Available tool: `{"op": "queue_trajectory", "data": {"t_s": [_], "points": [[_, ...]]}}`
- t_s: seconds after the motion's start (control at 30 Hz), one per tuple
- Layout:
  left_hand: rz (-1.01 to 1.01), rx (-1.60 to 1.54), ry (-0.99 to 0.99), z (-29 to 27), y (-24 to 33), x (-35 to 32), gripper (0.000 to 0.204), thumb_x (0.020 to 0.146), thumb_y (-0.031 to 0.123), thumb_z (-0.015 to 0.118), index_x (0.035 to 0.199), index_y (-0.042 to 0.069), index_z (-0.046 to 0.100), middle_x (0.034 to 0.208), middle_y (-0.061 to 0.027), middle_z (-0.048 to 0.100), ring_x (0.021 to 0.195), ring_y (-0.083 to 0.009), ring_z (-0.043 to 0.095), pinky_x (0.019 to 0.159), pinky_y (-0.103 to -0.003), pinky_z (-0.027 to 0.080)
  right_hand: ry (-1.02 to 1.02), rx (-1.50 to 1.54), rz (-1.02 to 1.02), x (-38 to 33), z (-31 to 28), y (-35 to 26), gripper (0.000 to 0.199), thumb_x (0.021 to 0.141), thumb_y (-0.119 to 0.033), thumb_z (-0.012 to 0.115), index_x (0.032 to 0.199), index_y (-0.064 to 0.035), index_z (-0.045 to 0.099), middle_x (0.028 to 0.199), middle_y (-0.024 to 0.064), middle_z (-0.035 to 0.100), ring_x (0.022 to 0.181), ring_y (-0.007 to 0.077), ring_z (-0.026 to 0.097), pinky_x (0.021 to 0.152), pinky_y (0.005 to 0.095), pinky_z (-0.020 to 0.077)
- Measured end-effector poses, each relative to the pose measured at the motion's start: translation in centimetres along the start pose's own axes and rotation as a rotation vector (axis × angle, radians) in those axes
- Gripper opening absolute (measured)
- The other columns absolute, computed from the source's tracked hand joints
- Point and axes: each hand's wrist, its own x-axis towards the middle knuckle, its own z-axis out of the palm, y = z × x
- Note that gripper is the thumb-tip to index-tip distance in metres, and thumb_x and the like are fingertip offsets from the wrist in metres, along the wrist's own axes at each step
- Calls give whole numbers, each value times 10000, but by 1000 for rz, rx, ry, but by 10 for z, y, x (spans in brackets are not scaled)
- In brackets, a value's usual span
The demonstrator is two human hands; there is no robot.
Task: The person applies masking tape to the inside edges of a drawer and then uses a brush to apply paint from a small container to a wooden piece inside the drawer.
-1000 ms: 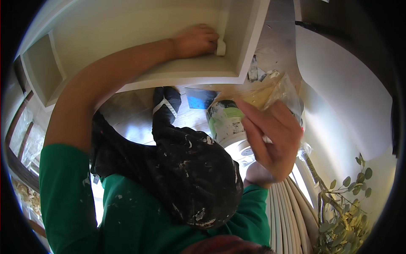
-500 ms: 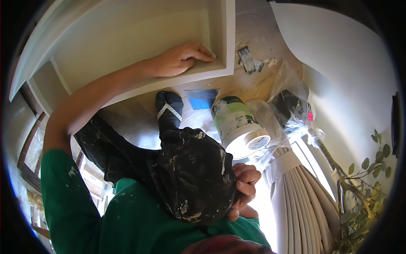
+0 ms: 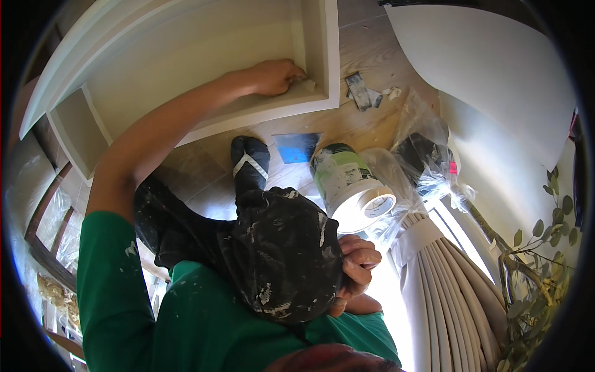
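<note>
My left arm stretches into a cream-painted, shallow open cabinet [image 3: 211, 49]. Inside its right-hand corner, my left hand [image 3: 273, 76] is closed, fingers bent downward. A small pale piece [image 3: 308, 85] shows at the fingertips, perhaps folded sandpaper; its kind is not clear. Beside my raised knee in paint-spotted black trousers [image 3: 282, 248], my right hand [image 3: 357, 266] is curled with the fingers together. Whether anything is inside that curl is hidden.
A green and white bucket [image 3: 341, 168] bears a roll of tape [image 3: 377, 203] on its lid. Nearby are a blue-and-dark square [image 3: 297, 147], scraps [image 3: 358, 91] on the wood floor, clear plastic [image 3: 421, 133], a tied curtain [image 3: 443, 291] and a leafy plant [image 3: 539, 291].
My left hand has moved from the cabinet's near edge slightly farther in, and the pale piece shows more. My right hand stays curled by the knee. The view has shifted slightly.
</note>
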Motion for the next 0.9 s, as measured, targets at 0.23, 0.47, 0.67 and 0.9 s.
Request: {"op": "queue_trajectory", "data": {"t_s": [0.23,0.47,0.67,0.9], "points": [[-124,188,-121,-13,12,1,534,889,27,548,1393,158,669,1314,-177,665,1267,-381,613,1053,-471,505,-124,41,24,5,-9,4,602,946,-545,620,1184,8,644,1021,125,473,972,282,547,739,420,507],[-187,197,-89,-13,27,-1,599,853,-36,544,1393,185,675,1380,-166,626,1284,-369,603,1069,-466,495,-191,42,43,8,-13,3,594,932,-509,611,1230,5,622,1057,136,458,1002,281,542,786,432,508],[-216,164,46,-6,26,-2,529,854,-29,561,1319,165,723,1313,-178,640,1255,-373,607,1053,-473,501,-181,36,36,5,-12,1,609,922,-523,600,1216,10,621,1061,139,458,983,277,541,789,435,508],[-29,557,-7,-9,24,-9,528,949,35,562,1458,170,604,1317,-161,629,1258,-351,604,1049,-465,510,-179,32,42,10,-7,3,573,917,-482,586,1206,12,623,1045,137,468,966,273,538,770,431,493]]}}
